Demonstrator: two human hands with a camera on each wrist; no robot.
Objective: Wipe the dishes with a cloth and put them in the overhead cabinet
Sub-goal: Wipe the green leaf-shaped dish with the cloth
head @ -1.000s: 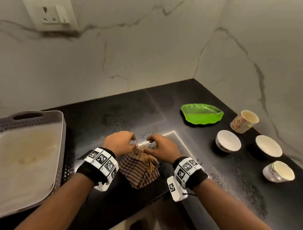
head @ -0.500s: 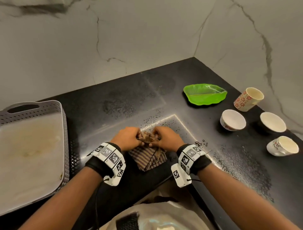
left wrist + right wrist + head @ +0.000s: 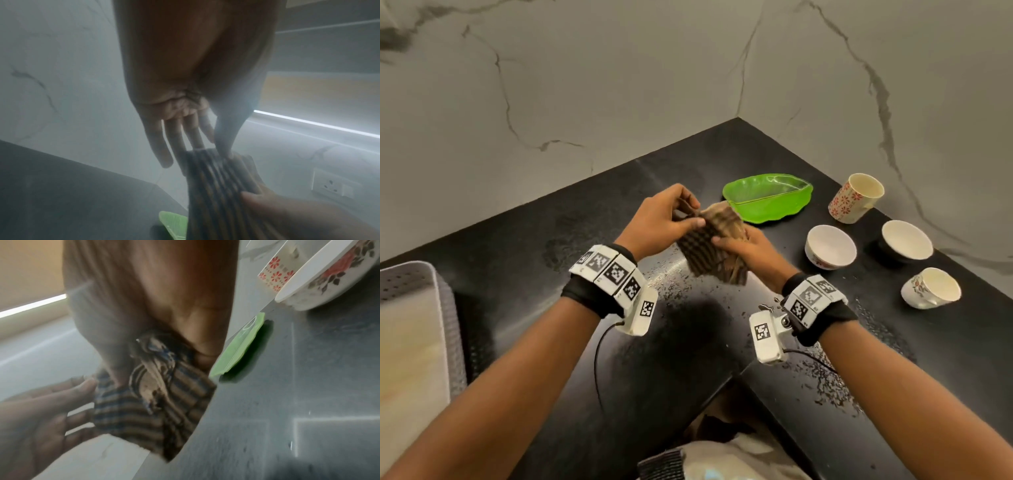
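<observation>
Black stone countertop [image 3: 671, 359], wet in patches, runs into a corner of marble-look wall [image 3: 585, 85]. Grey perforated tray [image 3: 417, 284] sits at your far left, well apart from everything else.

Dishes are lined up along your right, all resting on the counter, none wiped yet by the look of it: green leaf-shaped plate [image 3: 768, 198] nearest the corner, a flower-print cup [image 3: 856, 198] leaning beside it, then two white bowls [image 3: 830, 246] [image 3: 906, 240], and a floral cup [image 3: 931, 287] tipped on its side closest to you. Probably laid out to stay within right-hand reach.

You hold the checked brown cloth [image 3: 714, 243] up off the counter, between both hands, just in front of the green plate. Your left hand [image 3: 661, 219] pinches the cloth's top edge between thumb and fingers; in the left wrist view the little finger stands free. Your right hand [image 3: 750, 250] grips the lower bunch from below, thumb over the folds. Judged as refolding the cloth into a wiping pad before picking a dish.

The wrist views are hazy, so the folds may be looser than they read.

No brand or legible writing anywhere; the wristbands [image 3: 613, 274] carry only black-and-white square marker patterns. The overhead cabinet is not in the head view.
</observation>
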